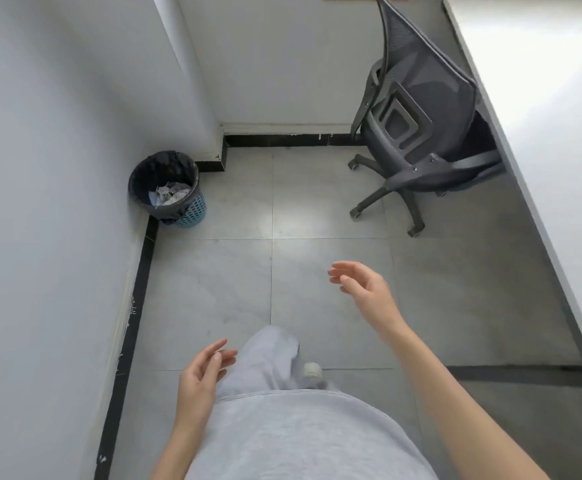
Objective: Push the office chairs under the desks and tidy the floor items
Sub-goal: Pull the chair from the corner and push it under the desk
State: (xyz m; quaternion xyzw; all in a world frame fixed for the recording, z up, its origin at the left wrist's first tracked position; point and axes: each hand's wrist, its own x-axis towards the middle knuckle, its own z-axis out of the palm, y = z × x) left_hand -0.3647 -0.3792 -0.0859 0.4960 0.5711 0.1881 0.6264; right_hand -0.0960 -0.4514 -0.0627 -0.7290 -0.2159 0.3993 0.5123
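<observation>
A dark grey mesh office chair [421, 109] stands at the upper right, its seat partly under the white desk [542, 98] and its wheeled base out on the tiles. A blue waste bin [168, 188] with a black liner and crumpled paper inside sits in the left corner. My right hand [362, 289] hangs over the floor, fingers relaxed, holding nothing, well short of the chair. My left hand [202, 372] is low beside my grey trouser leg, fingers loosely spread and empty.
White walls [57, 168] with a black skirting line close the left and far sides. Grey floor tiles [234, 289] stretch between the bin and the chair. The toe of a white shoe [312, 368] peeks out below my leg.
</observation>
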